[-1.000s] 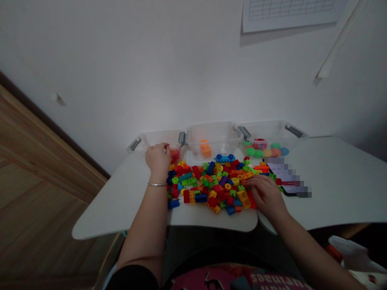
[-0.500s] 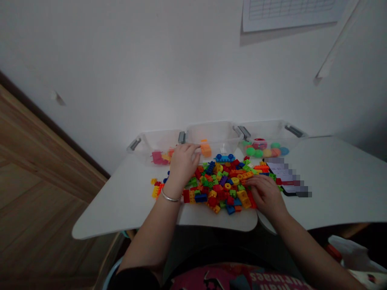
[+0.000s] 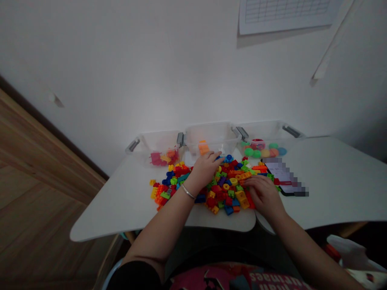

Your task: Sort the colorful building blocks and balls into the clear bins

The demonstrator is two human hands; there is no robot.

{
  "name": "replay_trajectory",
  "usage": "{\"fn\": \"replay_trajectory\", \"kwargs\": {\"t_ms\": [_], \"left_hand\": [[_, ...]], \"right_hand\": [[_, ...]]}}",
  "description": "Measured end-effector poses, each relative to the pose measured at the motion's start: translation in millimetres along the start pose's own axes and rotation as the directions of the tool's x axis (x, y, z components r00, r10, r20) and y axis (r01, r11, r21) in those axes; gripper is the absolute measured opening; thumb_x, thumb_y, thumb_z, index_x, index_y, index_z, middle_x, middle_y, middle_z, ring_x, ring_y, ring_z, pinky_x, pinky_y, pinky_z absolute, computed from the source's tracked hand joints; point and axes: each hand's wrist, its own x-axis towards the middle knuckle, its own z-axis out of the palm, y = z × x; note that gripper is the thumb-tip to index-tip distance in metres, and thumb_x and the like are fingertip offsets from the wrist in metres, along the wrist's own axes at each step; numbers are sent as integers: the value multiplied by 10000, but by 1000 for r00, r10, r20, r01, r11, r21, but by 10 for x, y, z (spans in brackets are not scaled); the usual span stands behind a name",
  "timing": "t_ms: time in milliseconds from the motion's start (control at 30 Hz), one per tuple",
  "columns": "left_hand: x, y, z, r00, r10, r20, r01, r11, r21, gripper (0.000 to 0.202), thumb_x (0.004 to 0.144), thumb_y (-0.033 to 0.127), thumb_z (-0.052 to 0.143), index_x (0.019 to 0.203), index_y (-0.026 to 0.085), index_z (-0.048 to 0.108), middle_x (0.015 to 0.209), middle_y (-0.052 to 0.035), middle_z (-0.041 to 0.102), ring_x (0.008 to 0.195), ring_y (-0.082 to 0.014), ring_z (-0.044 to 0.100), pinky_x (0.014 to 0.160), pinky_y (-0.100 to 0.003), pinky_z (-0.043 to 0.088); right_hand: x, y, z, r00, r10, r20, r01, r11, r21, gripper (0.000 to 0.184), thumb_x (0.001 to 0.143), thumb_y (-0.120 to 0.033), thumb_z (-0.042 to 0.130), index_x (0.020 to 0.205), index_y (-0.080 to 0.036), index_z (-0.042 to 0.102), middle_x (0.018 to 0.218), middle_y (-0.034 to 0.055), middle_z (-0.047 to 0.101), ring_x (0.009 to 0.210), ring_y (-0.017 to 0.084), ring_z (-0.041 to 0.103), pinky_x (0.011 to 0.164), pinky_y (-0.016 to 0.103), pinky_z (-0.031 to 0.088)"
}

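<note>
A heap of mixed toy building bricks (image 3: 216, 189) covers the middle of the white table. My left hand (image 3: 207, 171), with a silver bangle at its wrist, stretches over the heap with fingers extended. Its fingertips reach a blue wheeled toy base (image 3: 227, 158) at the back of the heap and partly cover it; I see no firm hold on it. On the heap's right side rests my right hand (image 3: 266, 194), fingers bent together. Their tips are beside an orange brick (image 3: 244, 176); what lies between them is hidden.
Three clear bins line the wall: the left bin (image 3: 160, 139) holds pink and orange pieces, the middle bin (image 3: 213, 131) an orange block (image 3: 203, 148), the right bin (image 3: 266, 129) several coloured balls (image 3: 265, 153). A phone (image 3: 282, 177) lies right of the bricks on the table (image 3: 332, 181).
My left hand has moved right, from beside the left and middle bins to the blue wheeled base. Red and orange pieces in the left bin now show. The right hand stays put.
</note>
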Motion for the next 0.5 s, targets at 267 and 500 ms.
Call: {"fn": "replay_trajectory", "kwargs": {"t_ms": [267,500], "left_hand": [[19,-60,34,997,-43,61,43,999,6,387,896,95,490,1265,169,581,1352,-107,577,1192,-245,528,959,-394,501],[31,11,2,996,-80,44,80,997,-9,228,926,137,466,1075,166,637,1006,-76,678,957,-204,625,845,-335,529]], "right_hand": [[-6,10,6,1000,-13,-13,13,1000,-11,184,862,-122,514,903,-221,664,917,35,736,959,223,628,899,414,494],[0,0,-1,1000,-27,-5,27,999,-23,188,863,-112,508,901,-220,657,914,36,732,953,225,622,893,414,493]]}}
